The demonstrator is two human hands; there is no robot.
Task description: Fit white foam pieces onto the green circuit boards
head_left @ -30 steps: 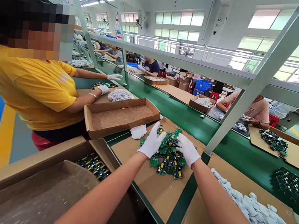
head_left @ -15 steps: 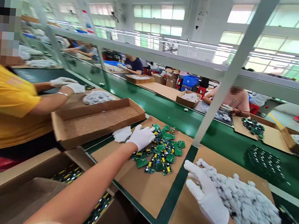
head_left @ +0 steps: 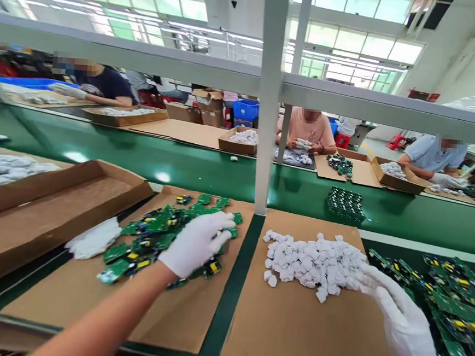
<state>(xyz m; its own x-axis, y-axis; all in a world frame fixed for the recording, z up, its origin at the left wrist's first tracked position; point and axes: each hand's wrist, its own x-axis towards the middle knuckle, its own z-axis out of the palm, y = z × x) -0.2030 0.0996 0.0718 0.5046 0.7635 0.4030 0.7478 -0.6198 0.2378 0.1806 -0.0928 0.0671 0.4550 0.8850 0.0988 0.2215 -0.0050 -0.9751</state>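
My left hand (head_left: 199, 243), in a white glove, rests over a heap of small green circuit boards (head_left: 151, 226) with yellow and black parts. Its fingers are stretched forward and slightly apart, and I see nothing held in them. To the right, my gloved right hand (head_left: 404, 328) reaches the right edge of a pile of small white pieces (head_left: 309, 260), its fingers extended and partly overlapping. Whether those fingertips touch the pieces I cannot tell. Both heaps lie on brown cardboard sheets. A crumpled white cloth-like item (head_left: 95, 238) lies left of the boards.
A shallow cardboard tray (head_left: 54, 207) stands at the left. More circuit boards (head_left: 449, 304) are heaped at the far right. A metal post (head_left: 267, 109) rises between the sheets. Beyond, a green conveyor belt (head_left: 205, 170) carries a stack of boards (head_left: 345, 204); several people sit across it.
The view has swung to the right, bringing the board heap at the far right into sight. My right hand has moved from the left side of the white pile to its right edge.
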